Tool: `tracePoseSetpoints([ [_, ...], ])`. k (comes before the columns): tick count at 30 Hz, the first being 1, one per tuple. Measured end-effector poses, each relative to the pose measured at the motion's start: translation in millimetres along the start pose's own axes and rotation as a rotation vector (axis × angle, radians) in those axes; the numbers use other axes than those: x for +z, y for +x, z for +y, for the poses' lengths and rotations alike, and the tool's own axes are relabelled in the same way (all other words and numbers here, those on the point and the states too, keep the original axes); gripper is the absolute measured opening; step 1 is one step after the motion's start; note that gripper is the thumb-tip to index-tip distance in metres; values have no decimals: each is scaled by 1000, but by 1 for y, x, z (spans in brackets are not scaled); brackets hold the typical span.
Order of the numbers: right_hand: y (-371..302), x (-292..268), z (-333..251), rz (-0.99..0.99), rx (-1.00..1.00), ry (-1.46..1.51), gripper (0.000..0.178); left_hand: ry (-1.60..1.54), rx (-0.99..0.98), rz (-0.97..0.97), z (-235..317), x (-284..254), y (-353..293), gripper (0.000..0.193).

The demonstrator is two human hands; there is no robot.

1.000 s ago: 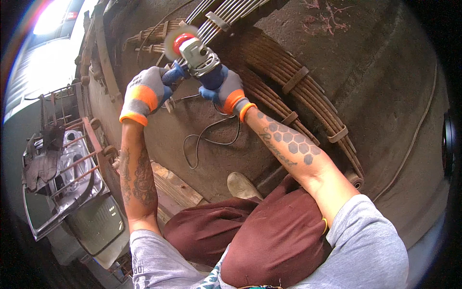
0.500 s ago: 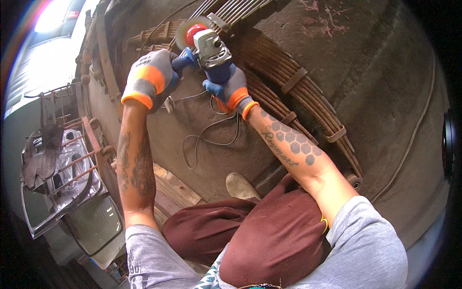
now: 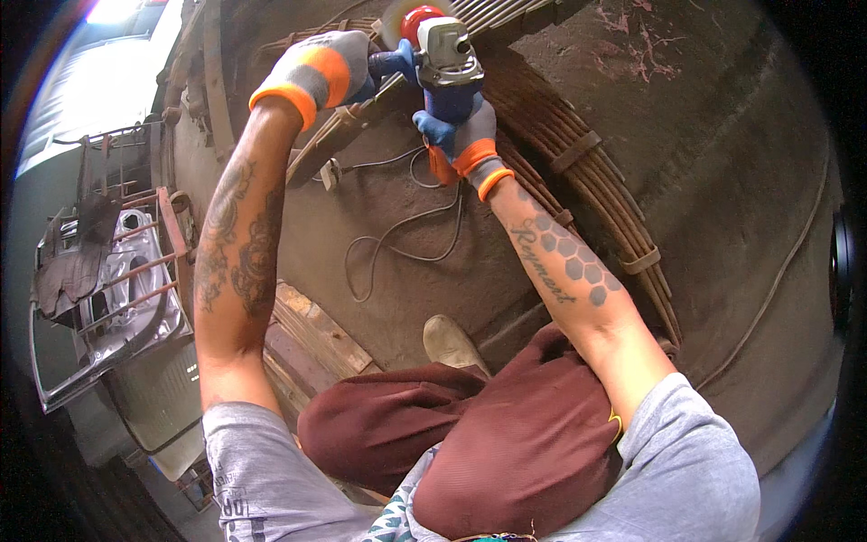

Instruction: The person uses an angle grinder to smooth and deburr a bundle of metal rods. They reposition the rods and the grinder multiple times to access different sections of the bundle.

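Both my hands wear grey, orange and blue work gloves and hold an angle grinder (image 3: 449, 56) with a blue body and a silver gear head. My left hand (image 3: 327, 72) is wrapped round its blue side handle (image 3: 392, 62). Around the body, below the head, my right hand (image 3: 462, 140) is closed. A red-centred disc (image 3: 421, 20) sits at the tool's far end, over the leaf spring (image 3: 510, 11) at the top; its edge looks blurred. Whether the disc touches the metal, I cannot tell.
Rusty leaf spring stacks (image 3: 578, 149) lie to the right of my hands. A grey cable (image 3: 397, 237) loops on the floor, with a plug (image 3: 330, 174) nearby. Wooden planks (image 3: 321, 330) lie by my knee. A car door (image 3: 135, 262) and metal frames stand at left.
Both hands and the grinder have moved up and to the right, along the upper leaf spring. My grip on the tool stays the same.
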State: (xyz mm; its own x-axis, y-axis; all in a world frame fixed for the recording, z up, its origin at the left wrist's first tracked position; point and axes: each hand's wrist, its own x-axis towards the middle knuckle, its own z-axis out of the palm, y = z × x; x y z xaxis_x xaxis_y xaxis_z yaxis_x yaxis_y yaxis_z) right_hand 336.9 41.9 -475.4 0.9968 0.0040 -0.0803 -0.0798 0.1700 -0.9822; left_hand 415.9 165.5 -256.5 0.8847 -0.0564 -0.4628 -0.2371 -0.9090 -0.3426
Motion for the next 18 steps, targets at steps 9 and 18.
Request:
tracePoseSetpoints([
  [9,-34,20,-1,-81,110,101,49,-175,-20,24,-18,26,-49,29],
  [18,-58,50,2,-172,122,-67,53,-235,-188,-46,-37,57,-89,33],
])
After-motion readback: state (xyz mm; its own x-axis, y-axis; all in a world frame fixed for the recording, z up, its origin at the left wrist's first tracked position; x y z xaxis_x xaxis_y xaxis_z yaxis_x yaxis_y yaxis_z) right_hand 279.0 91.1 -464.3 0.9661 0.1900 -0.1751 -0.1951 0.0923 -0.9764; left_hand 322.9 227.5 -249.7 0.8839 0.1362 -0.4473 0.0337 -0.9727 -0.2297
